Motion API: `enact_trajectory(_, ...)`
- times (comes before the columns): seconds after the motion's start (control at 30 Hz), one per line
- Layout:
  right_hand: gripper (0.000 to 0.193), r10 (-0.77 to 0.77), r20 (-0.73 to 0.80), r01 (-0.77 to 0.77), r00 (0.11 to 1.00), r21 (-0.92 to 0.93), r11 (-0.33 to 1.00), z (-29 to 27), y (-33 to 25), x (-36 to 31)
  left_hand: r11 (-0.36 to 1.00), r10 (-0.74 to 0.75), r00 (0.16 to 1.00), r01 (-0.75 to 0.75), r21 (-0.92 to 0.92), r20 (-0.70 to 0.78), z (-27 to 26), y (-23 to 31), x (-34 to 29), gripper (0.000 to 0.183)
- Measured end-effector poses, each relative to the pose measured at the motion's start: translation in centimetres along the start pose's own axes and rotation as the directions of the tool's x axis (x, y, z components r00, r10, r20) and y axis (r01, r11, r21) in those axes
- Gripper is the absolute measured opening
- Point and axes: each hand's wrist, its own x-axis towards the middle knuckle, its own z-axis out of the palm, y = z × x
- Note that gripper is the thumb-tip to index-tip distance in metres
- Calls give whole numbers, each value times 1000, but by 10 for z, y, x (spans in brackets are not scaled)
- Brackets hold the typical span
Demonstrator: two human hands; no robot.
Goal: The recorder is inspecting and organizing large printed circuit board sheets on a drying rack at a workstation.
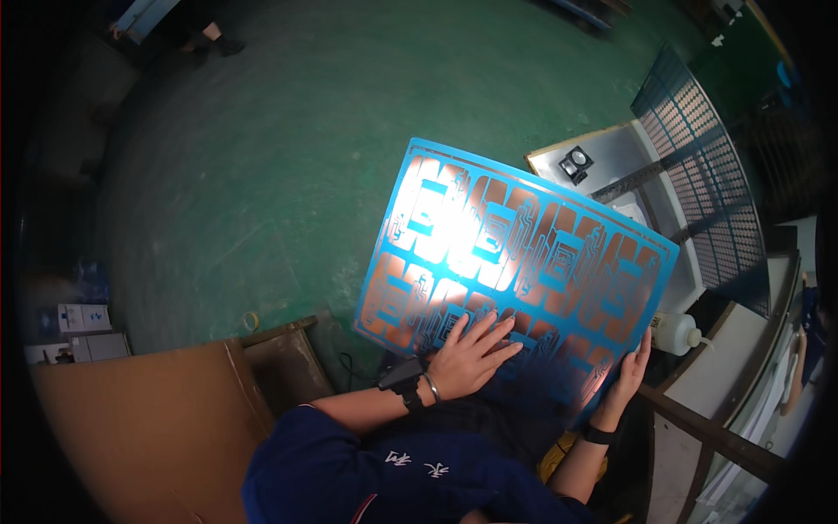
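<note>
A large circuit board panel, blue with rows of copper patterns, is tilted in front of me, and bright light glares off its upper left part. My left hand lies on the panel's lower middle with its fingers stretched out and apart. Along the panel's lower right edge, my right hand grips it, fingers at the rim and the thumb side partly hidden. Both wrists wear dark bands, and a metal bangle circles the left one.
At right stand a metal-topped bench with a black magnifier, an upright perforated panel and a white bottle. A cardboard sheet is at lower left. Another person's leg shows far left on the green floor.
</note>
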Motion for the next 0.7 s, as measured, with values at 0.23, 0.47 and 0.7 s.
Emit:
enact_trajectory(0.23,62,-34,23,35,999,-78,996,-8,2,1,997,-1,1000,2,-73,6,-5,0,1,44)
enact_trajectory(0.47,63,-65,63,70,996,-75,995,-4,5,4,951,-309,923,308,-41,-228,-30,-61,-4,45)
enact_trajectory(0.7,63,-70,116,78,991,-66,995,-13,2,3,562,-819,491,585,-585,-297,-51,-131,-14,36)
